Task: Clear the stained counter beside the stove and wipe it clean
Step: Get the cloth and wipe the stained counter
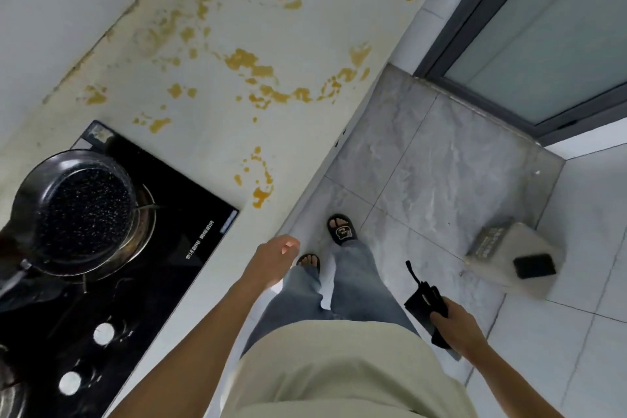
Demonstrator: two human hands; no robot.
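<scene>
Head camera looks steeply down on a pale counter that runs from the near left to the far right, blotched with yellow-orange stains across its middle and far end. At its near left sits a black glass stove with two white knobs, and a dark speckled frying pan rests on the far burner. The left hand hangs just past the counter's front edge, fingers loosely curled and holding nothing. The right hand is low at the right, closed around a black cloth that droops over the grey tiled floor. Below are jeans and two feet in black sandals. On the floor at the right lies a grey block with a black object on it, near a glass door.
</scene>
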